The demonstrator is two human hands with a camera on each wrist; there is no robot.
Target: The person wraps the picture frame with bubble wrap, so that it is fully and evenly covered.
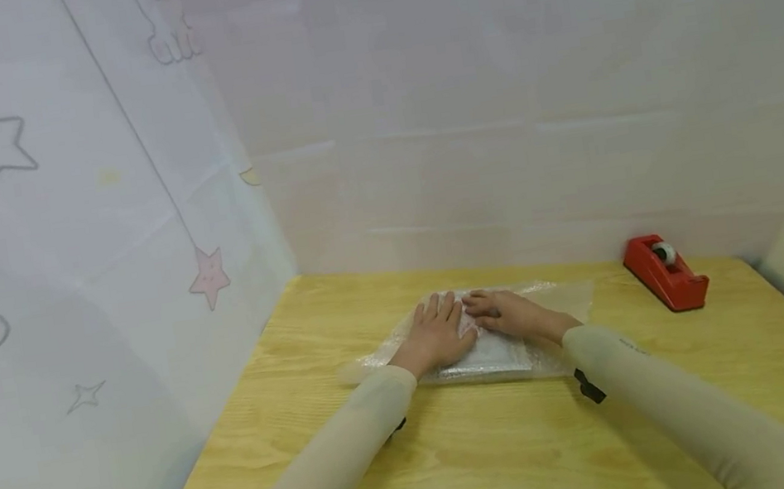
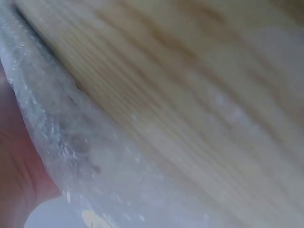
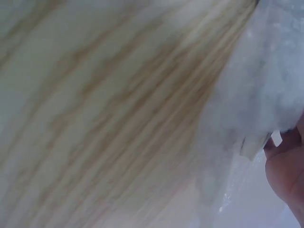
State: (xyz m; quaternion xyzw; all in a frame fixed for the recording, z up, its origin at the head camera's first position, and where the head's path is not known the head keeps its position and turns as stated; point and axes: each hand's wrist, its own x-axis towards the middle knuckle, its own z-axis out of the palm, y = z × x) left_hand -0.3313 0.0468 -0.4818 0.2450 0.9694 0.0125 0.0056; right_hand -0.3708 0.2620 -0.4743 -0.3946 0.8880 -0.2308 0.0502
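Note:
A flat white item (image 1: 491,360) lies in clear bubble wrap (image 1: 371,364) on the wooden table, with loose wrap spreading to both sides. My left hand (image 1: 437,337) rests on top of it, palm down, fingers straight and a little spread. From the other side my right hand (image 1: 515,315) touches the top of the package near the far edge, its fingers loosely bent and close to the left fingertips. Both wrist views show the crinkled wrap beside the hand; the left hand (image 2: 19,175) and the right hand (image 3: 287,171) appear there only in part.
A red tape dispenser (image 1: 663,277) with a roll of tape stands at the table's back right. The wooden table (image 1: 496,447) runs back to a pale hanging sheet (image 1: 418,107). Printed sheets also flank the left and right sides.

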